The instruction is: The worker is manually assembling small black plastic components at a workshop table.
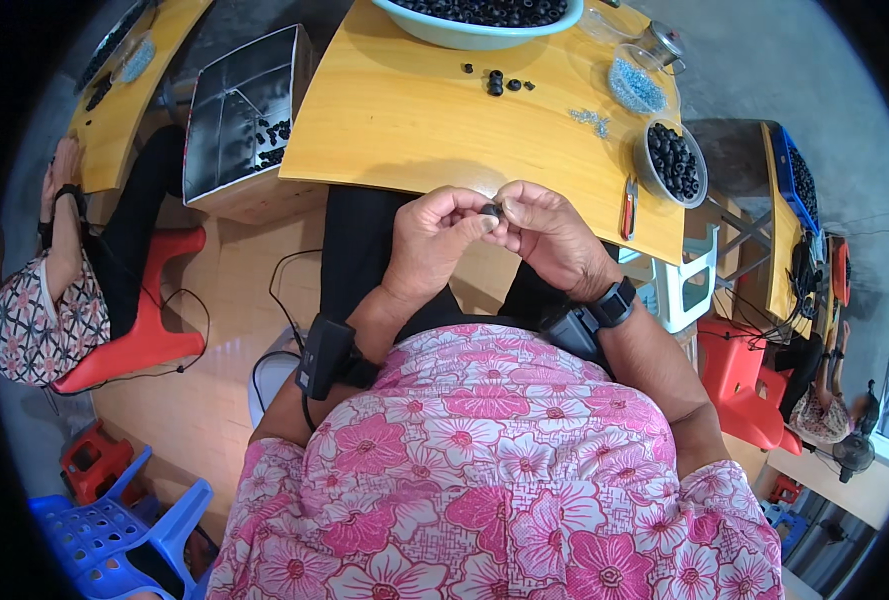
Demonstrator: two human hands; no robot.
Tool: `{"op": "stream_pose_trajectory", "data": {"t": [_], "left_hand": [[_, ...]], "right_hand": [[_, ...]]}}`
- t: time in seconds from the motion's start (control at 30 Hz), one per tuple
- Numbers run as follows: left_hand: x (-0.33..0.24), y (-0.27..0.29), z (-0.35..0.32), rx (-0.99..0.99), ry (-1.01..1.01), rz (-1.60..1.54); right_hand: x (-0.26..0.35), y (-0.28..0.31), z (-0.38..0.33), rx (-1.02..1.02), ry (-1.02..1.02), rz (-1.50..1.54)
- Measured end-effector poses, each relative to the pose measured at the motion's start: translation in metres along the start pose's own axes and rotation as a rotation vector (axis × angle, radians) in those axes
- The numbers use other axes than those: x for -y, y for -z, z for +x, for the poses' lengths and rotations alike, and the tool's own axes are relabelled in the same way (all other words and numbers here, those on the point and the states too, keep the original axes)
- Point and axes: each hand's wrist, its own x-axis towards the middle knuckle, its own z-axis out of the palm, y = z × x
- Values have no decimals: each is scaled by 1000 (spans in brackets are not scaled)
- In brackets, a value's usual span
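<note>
Just off the table's near edge, my left hand (433, 245) pinches a small round black part (491, 210) between thumb and finger. My right hand (553, 235) meets it from the other side, thumb and fingertips closed against the same part; whether they grip a second tiny piece is hidden. Several loose black parts (496, 86) lie farther up on the yellow table (395, 120). To the right of these is a little pile of clear bluish pieces (592, 121). Red-handled snips (629, 208) rest near the right edge.
A pale blue basin (480, 36) of black parts stands at the back. Tubs of blue pieces (637, 86) and black parts (674, 162) line the right side, near a metal cup (662, 42). An open box (240, 120) stands left. Other people sit on both sides.
</note>
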Motion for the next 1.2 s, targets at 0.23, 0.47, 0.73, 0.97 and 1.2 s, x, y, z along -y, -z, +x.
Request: {"op": "stream_pose_trajectory", "data": {"t": [0.23, 0.47, 0.73, 0.97, 1.2], "left_hand": [[-1, 2, -1, 24, -53, 77], [7, 6, -1, 42, -16, 127], [8, 6, 0, 25, -74, 195], [4, 7, 1, 54, -59, 158], [3, 6, 3, 48, -74, 116]], "right_hand": [[5, 7, 0, 75, -67, 0], [4, 10, 0, 67, -116, -29], [6, 12, -2, 77, -203, -37], [8, 9, -3, 98, -190, -48], [7, 9, -1, 61, -155, -136]]}}
